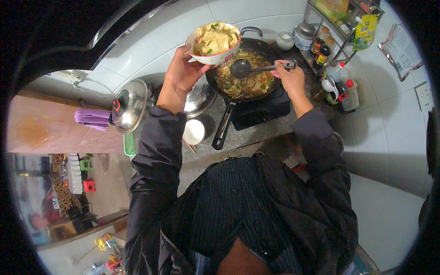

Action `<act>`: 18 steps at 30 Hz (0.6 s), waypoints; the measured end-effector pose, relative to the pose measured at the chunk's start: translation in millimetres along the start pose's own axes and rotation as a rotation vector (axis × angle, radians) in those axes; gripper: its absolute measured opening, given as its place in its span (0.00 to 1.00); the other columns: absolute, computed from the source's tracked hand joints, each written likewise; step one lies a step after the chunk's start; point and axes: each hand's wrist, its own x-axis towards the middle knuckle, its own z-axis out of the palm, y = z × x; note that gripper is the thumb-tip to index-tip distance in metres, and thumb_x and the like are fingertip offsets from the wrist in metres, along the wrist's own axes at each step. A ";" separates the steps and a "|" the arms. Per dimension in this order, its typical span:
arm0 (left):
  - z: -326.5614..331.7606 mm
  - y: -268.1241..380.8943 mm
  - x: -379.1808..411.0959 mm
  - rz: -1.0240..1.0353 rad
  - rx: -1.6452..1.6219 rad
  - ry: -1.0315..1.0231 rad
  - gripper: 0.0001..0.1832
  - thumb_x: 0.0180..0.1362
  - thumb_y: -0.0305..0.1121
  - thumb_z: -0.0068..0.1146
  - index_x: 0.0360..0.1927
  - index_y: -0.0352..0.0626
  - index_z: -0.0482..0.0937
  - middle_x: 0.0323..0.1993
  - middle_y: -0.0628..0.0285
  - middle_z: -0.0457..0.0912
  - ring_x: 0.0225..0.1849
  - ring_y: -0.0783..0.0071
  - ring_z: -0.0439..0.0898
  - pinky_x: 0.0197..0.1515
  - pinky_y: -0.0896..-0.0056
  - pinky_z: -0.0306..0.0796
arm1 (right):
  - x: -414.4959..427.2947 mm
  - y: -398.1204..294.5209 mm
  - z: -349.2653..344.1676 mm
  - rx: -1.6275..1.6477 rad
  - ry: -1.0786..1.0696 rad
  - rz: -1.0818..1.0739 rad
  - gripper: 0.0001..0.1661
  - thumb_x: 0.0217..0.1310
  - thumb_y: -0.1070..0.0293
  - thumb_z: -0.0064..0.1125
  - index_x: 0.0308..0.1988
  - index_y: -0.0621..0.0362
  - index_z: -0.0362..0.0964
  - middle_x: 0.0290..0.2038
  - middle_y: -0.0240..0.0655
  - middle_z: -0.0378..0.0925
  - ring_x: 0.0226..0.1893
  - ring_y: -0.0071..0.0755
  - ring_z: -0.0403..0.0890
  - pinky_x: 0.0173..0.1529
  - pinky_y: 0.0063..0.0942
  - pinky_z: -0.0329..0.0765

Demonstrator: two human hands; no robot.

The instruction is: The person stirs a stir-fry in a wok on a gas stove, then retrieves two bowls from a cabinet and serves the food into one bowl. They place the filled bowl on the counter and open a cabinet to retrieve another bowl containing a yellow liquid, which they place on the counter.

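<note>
My left hand [184, 70] grips a white bowl [220, 59] with a red rim, raised beside the wok. Broad pale noodles [216, 37] with bits of green fill it. In my right hand [290, 74] is the handle of a dark ladle [241, 68], whose round head is over the food in the black wok [271, 46]. Noodles and chopped greens [252, 85] in brown broth lie in the wok. The wok sits on a black stove [263, 113], its long handle [224, 127] pointing towards me. The bowl covers part of the wok's far left side.
Left of the wok are a steel lid [201, 101], a white bowl [194, 132] with chopsticks beside it, and a pot [130, 105] with a lid. Jars, including a metal-lidded one [304, 36], bottles [350, 92] and a metal rack [343, 51] stand along the right wall.
</note>
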 end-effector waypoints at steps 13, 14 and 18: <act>-22.6 -44.2 -4.6 -0.032 -0.029 0.014 0.26 0.56 0.43 0.49 0.54 0.36 0.66 0.46 0.49 0.73 0.43 0.56 0.78 0.37 0.64 0.79 | -14.0 -51.8 2.0 0.200 -0.057 0.051 0.15 0.57 0.66 0.57 0.34 0.71 0.72 0.28 0.44 0.78 0.25 0.35 0.82 0.28 0.21 0.80; -30.4 -48.9 -6.1 -0.039 -0.024 -0.012 0.25 0.57 0.43 0.49 0.54 0.37 0.66 0.46 0.50 0.73 0.42 0.56 0.78 0.38 0.64 0.79 | -15.6 -55.7 1.0 0.201 -0.054 0.041 0.15 0.57 0.67 0.57 0.34 0.72 0.72 0.29 0.44 0.78 0.25 0.35 0.82 0.28 0.21 0.80; -50.9 -61.5 -2.9 -0.096 -0.036 -0.067 0.22 0.58 0.43 0.50 0.51 0.41 0.67 0.43 0.53 0.74 0.42 0.60 0.78 0.38 0.63 0.77 | -13.2 -78.0 -3.0 0.213 -0.082 0.072 0.16 0.58 0.66 0.55 0.38 0.71 0.71 0.35 0.43 0.77 0.29 0.40 0.82 0.33 0.24 0.80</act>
